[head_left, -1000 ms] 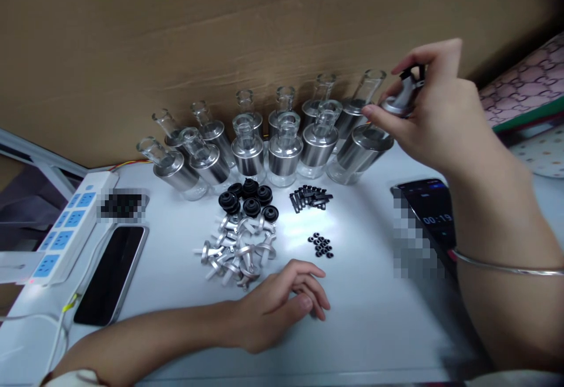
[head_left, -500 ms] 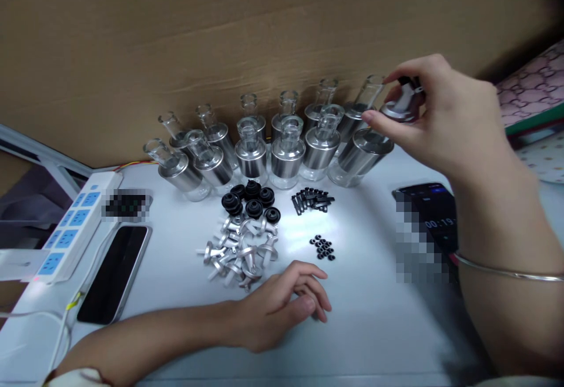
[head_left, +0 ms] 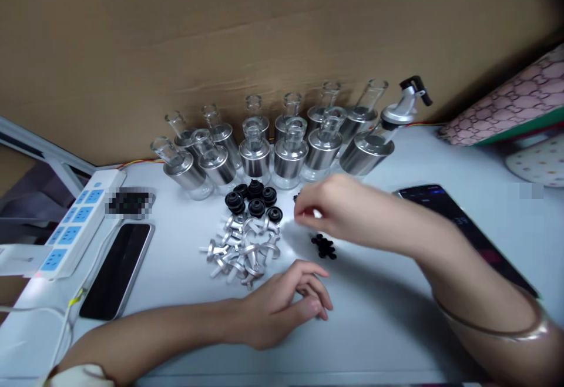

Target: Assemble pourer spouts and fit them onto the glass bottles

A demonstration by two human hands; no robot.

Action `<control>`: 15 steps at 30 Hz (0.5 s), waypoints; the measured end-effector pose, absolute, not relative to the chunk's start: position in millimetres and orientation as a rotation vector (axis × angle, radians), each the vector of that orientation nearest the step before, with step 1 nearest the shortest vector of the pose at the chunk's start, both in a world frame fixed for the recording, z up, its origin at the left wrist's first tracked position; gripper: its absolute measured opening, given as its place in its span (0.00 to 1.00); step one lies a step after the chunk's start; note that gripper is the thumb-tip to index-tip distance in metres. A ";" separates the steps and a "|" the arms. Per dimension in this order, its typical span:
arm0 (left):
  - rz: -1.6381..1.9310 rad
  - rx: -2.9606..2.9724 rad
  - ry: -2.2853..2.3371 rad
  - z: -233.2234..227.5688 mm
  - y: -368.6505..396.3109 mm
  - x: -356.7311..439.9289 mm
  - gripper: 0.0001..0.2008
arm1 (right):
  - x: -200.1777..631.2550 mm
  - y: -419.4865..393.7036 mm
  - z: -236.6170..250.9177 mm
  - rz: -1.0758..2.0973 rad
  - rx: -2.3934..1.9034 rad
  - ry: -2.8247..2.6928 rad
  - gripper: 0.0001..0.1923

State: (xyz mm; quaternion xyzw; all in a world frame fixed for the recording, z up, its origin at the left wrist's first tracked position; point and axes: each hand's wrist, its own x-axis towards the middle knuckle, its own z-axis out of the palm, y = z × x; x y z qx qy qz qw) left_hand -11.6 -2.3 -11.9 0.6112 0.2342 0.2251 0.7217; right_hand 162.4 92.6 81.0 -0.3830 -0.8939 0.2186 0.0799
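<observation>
My left hand [head_left: 293,305] rests on the table in front of the silver pourer tops, fingers loosely bent and apart, holding nothing. My right hand [head_left: 339,208], blurred, hangs over the small black levers [head_left: 296,198] and mostly covers them. Its fingers curl downward; whether anything is between them is hidden. Just below it lies a cluster of small black rings [head_left: 325,247]. A silver pourer with a black lever [head_left: 400,108] sits in the neck of the front right bottle [head_left: 368,151]. Silver pourer tops [head_left: 247,249] lie in a heap, with ribbed black stoppers [head_left: 255,196] behind them.
Two rows of glass bottles with metal sleeves [head_left: 254,158] stand along the cardboard wall [head_left: 264,29]. A power strip [head_left: 70,228] and a dark phone [head_left: 117,272] lie at left. Another phone [head_left: 462,222] lies under my right forearm. A pink patterned item [head_left: 506,102] is at right.
My right hand has let go of the pourer, which now stands in the front right bottle. It has moved left and down over the black levers. My left hand has stayed put.
</observation>
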 end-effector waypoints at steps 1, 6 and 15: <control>0.497 1.355 0.519 -12.0 -2.5 -11.6 0.24 | 155.9 90.4 75.2 0.837 -1.143 -2.755 0.10; 0.509 1.354 0.523 -14.3 -3.3 -11.3 0.25 | 135.1 82.9 53.5 0.991 -1.164 -2.803 0.11; 0.499 1.363 0.537 -14.5 -3.4 -11.7 0.25 | 130.6 80.2 44.6 1.063 -1.183 -2.757 0.10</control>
